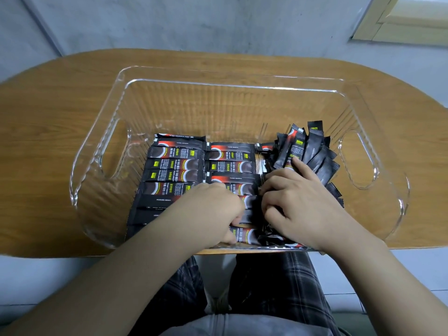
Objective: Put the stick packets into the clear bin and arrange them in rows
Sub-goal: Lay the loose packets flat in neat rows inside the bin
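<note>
A clear bin point(228, 81) with handle cut-outs stands on the wooden table. Black stick packets lie flat in it in two rows: a left row point(173, 163) and a middle row point(231, 163). A loose heap of packets point(312, 151) leans against the bin's right side. My left hand point(211, 209) is inside the bin, fingers curled over the near packets of the middle row. My right hand point(298, 204) is beside it, fingers bent down into the loose packets at the foot of the heap. What each hand holds is hidden under the fingers.
The oval wooden table point(48, 141) carries only the bin. A grey wall rises behind it and a pale door frame point(400, 18) shows at the upper right. My knees in checked trousers are under the near table edge.
</note>
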